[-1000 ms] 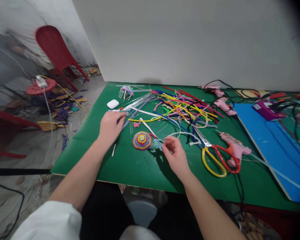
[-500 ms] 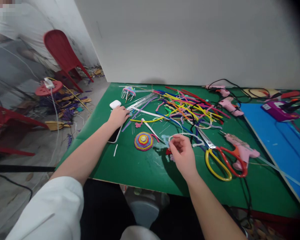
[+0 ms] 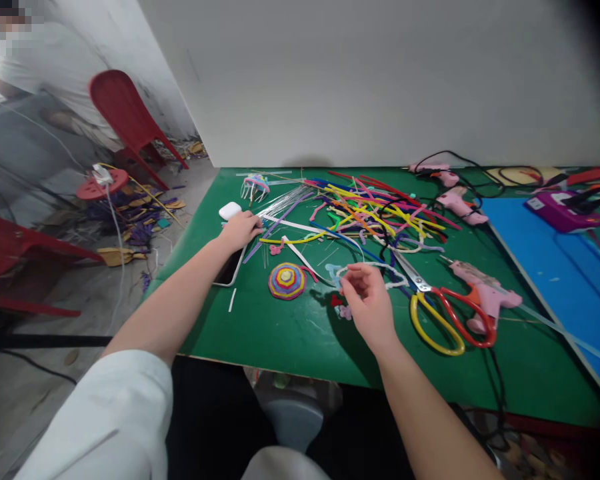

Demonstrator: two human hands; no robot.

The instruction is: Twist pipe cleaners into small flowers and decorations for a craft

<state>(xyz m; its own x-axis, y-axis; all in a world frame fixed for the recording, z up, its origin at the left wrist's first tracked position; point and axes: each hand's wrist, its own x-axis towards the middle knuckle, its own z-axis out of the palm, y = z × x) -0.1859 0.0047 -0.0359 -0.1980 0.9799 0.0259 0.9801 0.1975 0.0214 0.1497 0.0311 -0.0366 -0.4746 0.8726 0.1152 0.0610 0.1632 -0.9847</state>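
My left hand (image 3: pixel 241 231) reaches over a phone (image 3: pixel 228 272), its fingers bent together beside clear plastic strands (image 3: pixel 285 202). Whatever is at its fingertips is hidden. Over the near table, my right hand (image 3: pixel 367 299) has thumb and fingers closed in a pinch; what it holds, if anything, cannot be made out. A white pipe cleaner (image 3: pixel 396 285) curves behind this hand, and a light blue bent piece (image 3: pixel 333 272) shows at its fingertips. Small red (image 3: pixel 336 301) and lilac (image 3: pixel 347 312) pieces lie below. Between the hands sits a striped round disc (image 3: pixel 287 281).
Scissors (image 3: pixel 427 288) and a pink glue gun (image 3: pixel 485 293) lie right of my right hand. Colourful pipe cleaners (image 3: pixel 380 207) heap behind. A small decorated umbrella shape (image 3: pixel 257 186) and white case (image 3: pixel 230 211) are at left. A blue board (image 3: pixel 540 267) covers the right side.
My left hand has shifted slightly to the right. The right hand has moved very little, and the view has turned a little.
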